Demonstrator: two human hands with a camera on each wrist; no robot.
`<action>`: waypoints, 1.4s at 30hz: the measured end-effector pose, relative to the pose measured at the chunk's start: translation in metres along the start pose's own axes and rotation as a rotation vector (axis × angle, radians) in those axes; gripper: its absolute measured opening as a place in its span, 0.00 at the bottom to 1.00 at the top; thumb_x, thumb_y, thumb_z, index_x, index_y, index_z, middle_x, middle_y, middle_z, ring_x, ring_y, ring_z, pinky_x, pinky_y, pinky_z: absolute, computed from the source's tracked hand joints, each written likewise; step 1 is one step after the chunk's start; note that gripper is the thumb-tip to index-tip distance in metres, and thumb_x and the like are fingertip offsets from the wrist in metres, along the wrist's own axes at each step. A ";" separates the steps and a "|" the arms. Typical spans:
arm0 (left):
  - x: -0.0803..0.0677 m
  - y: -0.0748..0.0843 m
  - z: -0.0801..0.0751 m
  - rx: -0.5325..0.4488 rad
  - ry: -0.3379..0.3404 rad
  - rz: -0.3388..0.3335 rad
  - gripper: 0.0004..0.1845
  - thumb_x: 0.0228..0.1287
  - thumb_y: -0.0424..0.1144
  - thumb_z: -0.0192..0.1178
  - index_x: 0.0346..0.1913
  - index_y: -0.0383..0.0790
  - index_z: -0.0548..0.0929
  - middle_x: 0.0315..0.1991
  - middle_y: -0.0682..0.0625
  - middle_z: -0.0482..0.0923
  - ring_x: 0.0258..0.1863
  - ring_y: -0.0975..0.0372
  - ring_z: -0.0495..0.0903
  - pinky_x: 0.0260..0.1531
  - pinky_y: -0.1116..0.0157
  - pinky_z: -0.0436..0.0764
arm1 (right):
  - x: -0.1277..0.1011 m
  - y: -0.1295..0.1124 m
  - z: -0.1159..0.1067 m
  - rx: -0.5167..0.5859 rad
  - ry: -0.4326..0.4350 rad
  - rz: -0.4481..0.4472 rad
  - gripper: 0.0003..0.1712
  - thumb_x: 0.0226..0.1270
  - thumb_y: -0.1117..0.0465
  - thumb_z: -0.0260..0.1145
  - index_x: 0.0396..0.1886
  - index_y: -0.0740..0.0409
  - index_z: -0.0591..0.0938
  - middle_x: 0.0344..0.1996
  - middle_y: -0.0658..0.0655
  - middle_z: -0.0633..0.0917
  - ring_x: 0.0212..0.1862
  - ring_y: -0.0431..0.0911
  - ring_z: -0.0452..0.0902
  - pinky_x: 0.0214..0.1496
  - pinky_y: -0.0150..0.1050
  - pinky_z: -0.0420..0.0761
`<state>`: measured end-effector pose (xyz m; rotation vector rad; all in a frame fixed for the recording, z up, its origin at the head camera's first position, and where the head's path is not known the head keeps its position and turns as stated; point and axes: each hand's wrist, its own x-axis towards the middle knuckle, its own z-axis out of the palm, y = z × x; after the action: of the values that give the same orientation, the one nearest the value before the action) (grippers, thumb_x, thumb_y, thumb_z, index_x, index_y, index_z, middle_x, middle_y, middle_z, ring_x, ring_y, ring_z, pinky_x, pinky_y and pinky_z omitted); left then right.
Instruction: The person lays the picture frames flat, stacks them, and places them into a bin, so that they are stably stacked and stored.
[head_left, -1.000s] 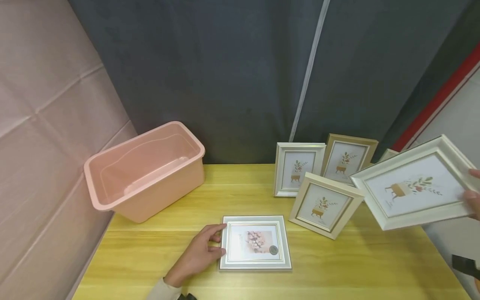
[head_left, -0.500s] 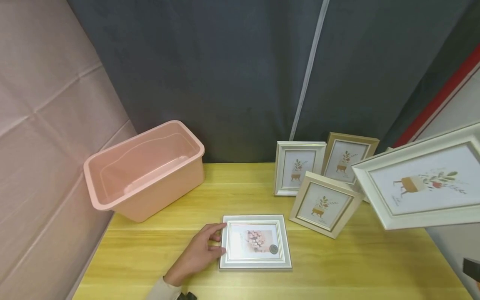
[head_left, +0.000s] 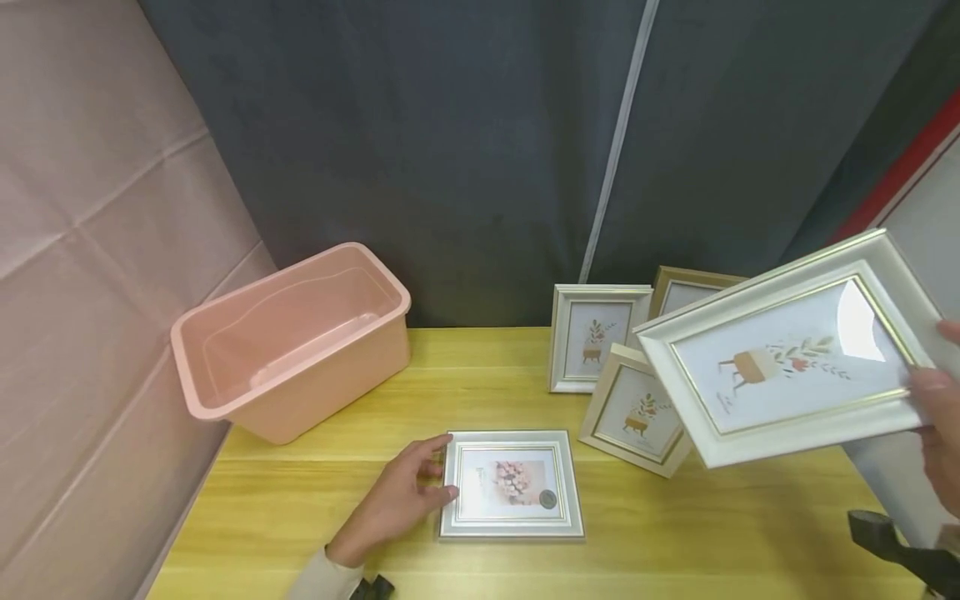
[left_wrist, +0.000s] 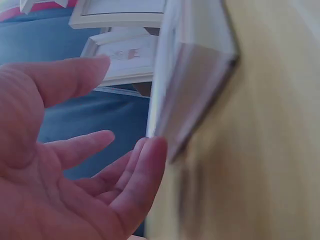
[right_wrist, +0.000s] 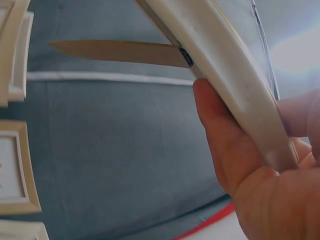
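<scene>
My right hand point(head_left: 941, 417) grips the right end of a white picture frame point(head_left: 783, 350) with a plant print, held tilted in the air at the right. In the right wrist view, its fold-out stand point(right_wrist: 122, 53) sticks out from the back. My left hand point(head_left: 401, 493) is at the left edge of a silvery-white picture frame point(head_left: 512, 487) lying flat with a flower print and a round dark sticker. The left wrist view shows the left fingers loosely bent, one fingertip point(left_wrist: 156, 147) at the frame's corner and the thumb apart from it.
A white frame point(head_left: 561, 337), a beige frame point(head_left: 637, 408) and a brown frame point(head_left: 675, 292) stand at the back right, the latter two partly covered by the held frame. A pink bin point(head_left: 322, 375) stands at the left of the wooden table point(head_left: 300, 508). A dark curtain point(head_left: 450, 167) hangs behind.
The right hand first moved right with the white picture frame, out of view, then came back left, bringing the frame in front of the standing ones. The left hand barely shifted; the flat frame stayed put.
</scene>
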<state>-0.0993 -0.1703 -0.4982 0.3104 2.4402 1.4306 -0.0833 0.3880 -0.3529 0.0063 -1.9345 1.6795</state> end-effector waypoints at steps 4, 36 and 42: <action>0.000 0.025 -0.006 0.019 0.088 0.044 0.40 0.63 0.47 0.77 0.77 0.58 0.72 0.67 0.50 0.77 0.56 0.55 0.80 0.49 0.62 0.89 | -0.007 -0.006 0.020 0.187 -0.048 -0.096 0.32 0.80 0.78 0.49 0.80 0.64 0.62 0.71 0.56 0.74 0.68 0.42 0.77 0.55 0.19 0.81; 0.043 0.114 -0.015 -0.267 -0.093 0.403 0.27 0.81 0.43 0.59 0.77 0.42 0.73 0.72 0.41 0.75 0.67 0.47 0.78 0.56 0.66 0.87 | -0.047 -0.012 0.142 0.238 -0.560 -0.077 0.23 0.76 0.83 0.50 0.68 0.76 0.72 0.63 0.54 0.81 0.49 0.42 0.88 0.35 0.43 0.92; 0.051 0.100 -0.012 -0.417 -0.201 0.372 0.31 0.81 0.45 0.57 0.81 0.42 0.65 0.80 0.41 0.65 0.76 0.45 0.70 0.70 0.64 0.77 | -0.049 0.003 0.157 0.349 -0.605 -0.062 0.25 0.76 0.84 0.48 0.68 0.71 0.74 0.64 0.55 0.80 0.47 0.45 0.89 0.35 0.44 0.92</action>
<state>-0.1475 -0.1147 -0.4129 0.7948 1.9314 1.9076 -0.1078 0.2284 -0.3833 0.7784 -1.9731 2.1154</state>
